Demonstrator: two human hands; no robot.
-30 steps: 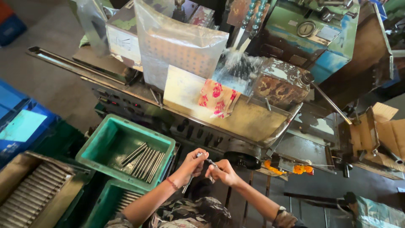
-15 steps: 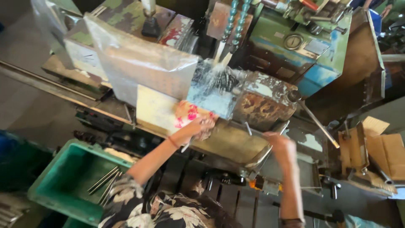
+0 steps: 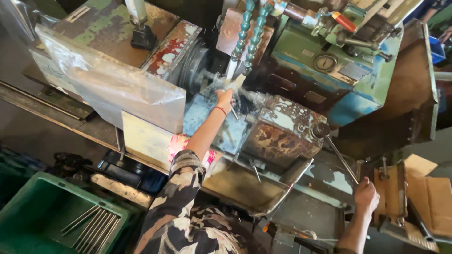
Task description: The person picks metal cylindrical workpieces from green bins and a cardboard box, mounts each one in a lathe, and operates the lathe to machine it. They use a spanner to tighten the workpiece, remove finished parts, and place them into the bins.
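Observation:
My left hand [image 3: 225, 99] reaches far forward into the machine, under a segmented teal coolant hose [image 3: 246, 33] that sprays liquid. A thin metal rod [image 3: 234, 113] pokes out just below its fingers; the hand seems closed on it. My right hand [image 3: 366, 196] is low at the right, gripping the end of a long metal lever [image 3: 340, 157] that rises to a round knob on the rusty machine housing [image 3: 282, 136]. My left sleeve is dark with a pale pattern.
A clear plastic splash sheet [image 3: 113, 84] hangs at the left of the machine. A green crate [image 3: 28, 211] with several metal rods [image 3: 92, 226] sits at the bottom left. A metal drip tray [image 3: 245, 193] lies below the housing. Cardboard [image 3: 433, 197] is at the right.
My left hand has gone from beside my right hand, past the red-patterned cloth, up into the coolant spray. My right hand moved right and down onto the lever. The view swung towards the machine.

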